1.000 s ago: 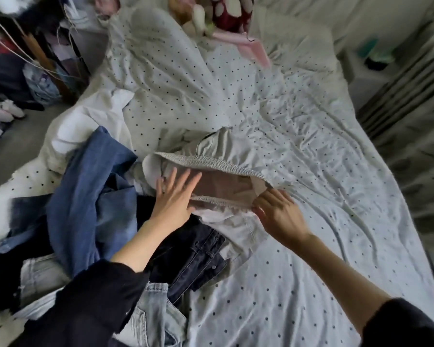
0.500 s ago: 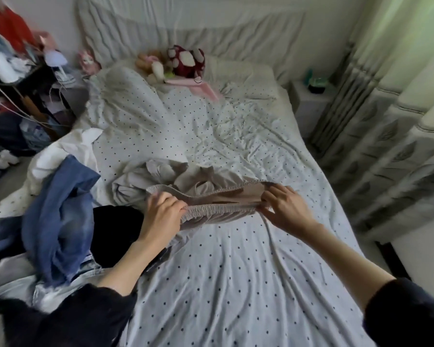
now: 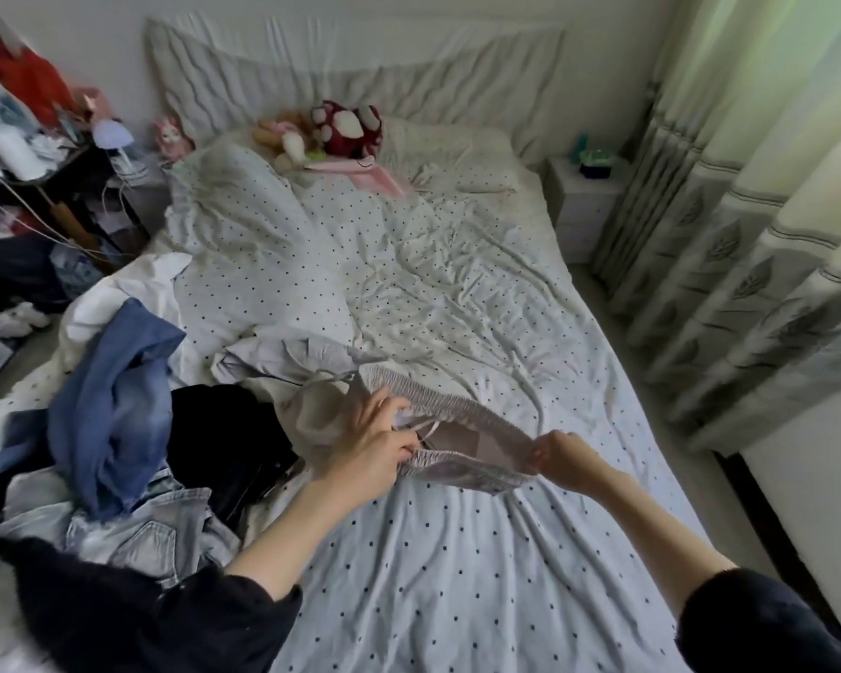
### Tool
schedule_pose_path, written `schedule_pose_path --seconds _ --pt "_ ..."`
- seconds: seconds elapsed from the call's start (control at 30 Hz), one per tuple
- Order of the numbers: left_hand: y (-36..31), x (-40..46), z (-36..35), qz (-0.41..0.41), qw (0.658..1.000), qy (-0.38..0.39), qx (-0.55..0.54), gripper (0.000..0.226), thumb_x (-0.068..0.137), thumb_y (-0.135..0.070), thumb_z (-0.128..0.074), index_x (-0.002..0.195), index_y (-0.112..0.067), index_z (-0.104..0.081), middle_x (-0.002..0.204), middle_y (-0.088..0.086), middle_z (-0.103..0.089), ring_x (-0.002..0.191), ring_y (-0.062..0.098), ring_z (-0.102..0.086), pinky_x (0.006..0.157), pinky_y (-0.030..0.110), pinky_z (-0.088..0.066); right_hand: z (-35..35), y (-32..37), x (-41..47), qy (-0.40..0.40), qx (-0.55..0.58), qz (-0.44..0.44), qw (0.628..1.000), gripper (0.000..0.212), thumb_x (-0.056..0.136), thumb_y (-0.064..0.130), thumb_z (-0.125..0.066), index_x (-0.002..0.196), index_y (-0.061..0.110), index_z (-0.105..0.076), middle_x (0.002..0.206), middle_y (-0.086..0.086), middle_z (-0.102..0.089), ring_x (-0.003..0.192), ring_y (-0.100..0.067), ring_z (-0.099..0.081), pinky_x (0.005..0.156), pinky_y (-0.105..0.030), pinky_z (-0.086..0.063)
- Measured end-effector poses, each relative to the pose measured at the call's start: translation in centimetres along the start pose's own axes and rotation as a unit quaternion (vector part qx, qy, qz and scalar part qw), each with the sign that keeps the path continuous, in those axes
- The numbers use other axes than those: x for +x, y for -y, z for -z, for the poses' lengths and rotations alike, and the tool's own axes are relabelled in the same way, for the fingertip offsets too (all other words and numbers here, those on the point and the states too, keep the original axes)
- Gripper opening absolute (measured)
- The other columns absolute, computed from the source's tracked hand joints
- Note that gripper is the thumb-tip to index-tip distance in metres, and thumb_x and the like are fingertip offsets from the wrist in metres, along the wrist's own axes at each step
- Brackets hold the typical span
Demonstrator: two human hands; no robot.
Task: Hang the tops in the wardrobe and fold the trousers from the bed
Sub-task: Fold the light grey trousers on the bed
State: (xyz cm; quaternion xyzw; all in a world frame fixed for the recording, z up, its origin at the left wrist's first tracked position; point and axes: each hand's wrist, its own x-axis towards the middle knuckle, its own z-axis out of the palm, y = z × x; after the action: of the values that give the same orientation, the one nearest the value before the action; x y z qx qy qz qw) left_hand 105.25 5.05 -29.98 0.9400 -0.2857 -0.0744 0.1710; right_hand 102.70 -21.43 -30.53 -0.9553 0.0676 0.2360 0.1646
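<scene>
Grey trousers [image 3: 312, 361] lie mid-bed [image 3: 457, 575]; left hand [image 3: 377, 444] and right hand [image 3: 562, 459] pinch their elastic waistband [image 3: 457, 420] stretched between them, jeans pile [image 3: 117, 429] at the left edge.

Legs of the grey trousers [image 3: 282, 354] bunched, length not readable. Fingertips of the right hand [image 3: 562, 456] hidden inside the waistband fold. Black garment [image 3: 224, 429] partly buried under the blue denim [image 3: 117, 405]. Clutter on the left shelf [image 3: 25, 153] blurred, cut by the edge.
</scene>
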Motion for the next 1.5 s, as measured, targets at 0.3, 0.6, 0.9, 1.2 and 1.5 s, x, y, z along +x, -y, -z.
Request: schedule_pose_path --seconds 0.3,0.6,0.9,1.2,1.5 --pt "2.5 -4.8 -5.4 -0.003 0.994 0.099 -0.05 0.023 0.094 -0.012 -0.042 0.103 -0.011 -0.063 0.154 -0.002 -0.007 0.142 0.017 0.02 0.117 0.036 -0.015 -5.2 4.6 3.3 -0.025 -0.027 0.037 0.999 0.069 0.09 0.04 -0.057 0.147 0.018 -0.024 0.143 -0.01 -0.041 0.13 -0.027 -0.038 0.104 -0.042 -0.037" --pt "7.8 -6.1 -6.6 0.024 0.993 0.108 -0.041 0.022 0.093 -0.011 -0.048 0.107 -0.016 -0.064 0.128 -0.004 -0.042 0.128 0.014 -0.022 0.097 0.032 -0.04 -11.7 11.7 9.8 -0.078 -0.142 0.051 0.985 0.026 0.096 0.03 -0.045 0.116 0.02 -0.057 0.121 -0.004 -0.058 0.115 -0.025 -0.05 0.093 -0.038 -0.033" --pt "5.7 -7.2 -7.3 -0.101 0.98 0.1 0.141 0.019 0.06 -0.047 -0.078 0.061 -0.032 -0.068 0.071 -0.012 -0.057 0.081 0.013 -0.06 0.073 0.019 -0.051 -7.7 5.6 9.6 -0.214 -0.043 -0.016 0.976 0.022 0.1 0.019 -0.037 0.109 0.001 -0.048 0.102 -0.019 -0.06 0.077 -0.031 -0.058 0.051 -0.031 -0.034" --pt "-2.9 -2.5 -5.6 -0.036 0.999 0.001 -0.003 0.007 0.075 -0.01 -0.067 0.075 -0.015 -0.062 0.149 0.018 -0.03 0.132 0.039 -0.039 0.095 0.042 -0.046 -0.9 -6.1 7.5 -0.244 0.227 -0.187 0.924 0.023 0.082 -0.001 -0.04 0.1 0.002 -0.055 0.093 -0.025 -0.065 0.088 -0.034 -0.059 0.067 -0.035 -0.043" --pt "-13.7 4.0 -10.2 -0.073 0.985 0.156 0.004 0.025 0.091 -0.017 -0.038 0.113 -0.015 -0.049 0.124 -0.004 -0.054 0.095 0.022 -0.058 0.074 0.035 -0.046 2.9 -18.8 9.8 -0.225 0.404 -0.214 0.86 0.034 0.084 -0.007 -0.034 0.106 0.003 -0.059 0.102 -0.025 -0.062 0.087 -0.039 -0.066 0.073 -0.047 -0.057"
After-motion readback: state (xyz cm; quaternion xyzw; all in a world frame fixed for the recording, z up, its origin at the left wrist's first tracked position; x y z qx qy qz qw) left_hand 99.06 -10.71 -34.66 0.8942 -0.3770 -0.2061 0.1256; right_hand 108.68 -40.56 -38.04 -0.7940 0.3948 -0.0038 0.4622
